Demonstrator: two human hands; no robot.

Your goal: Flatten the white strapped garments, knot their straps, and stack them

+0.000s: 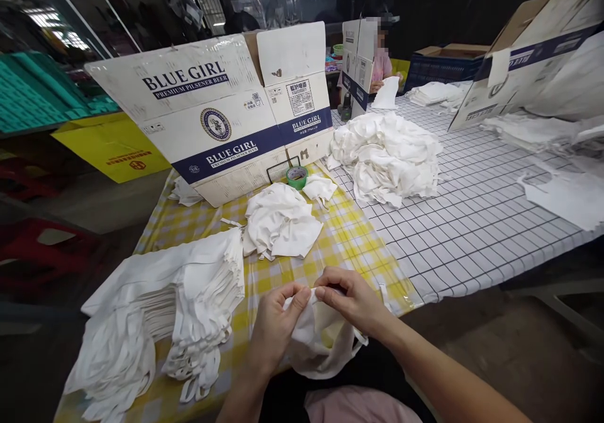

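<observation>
Both my hands pinch the top edge of a white cloth piece (pixel 314 347) that hangs over the table's near edge above my lap. My left hand (pixel 277 322) grips it between thumb and bent fingers. Close beside it, my right hand (pixel 352 300) pinches the same edge, the two thumbs almost touching. The cloth sags into an open loop below them; its exact kind of garment is unclear. A neat stack of white cloth pieces with straps (pixel 189 284) lies left of my hands. A crumpled white cloth heap (pixel 283 221) sits just ahead.
A Blue Girl carton (pixel 212 121) stands at the back of the yellow checked tablecloth (pixel 358 253), with green tape (pixel 297 177) before it. A larger white cloth pile (pixel 387 155) lies on the grid-patterned cloth (pixel 453 240). A person (pixel 384 64) sits beyond, holding white cloth.
</observation>
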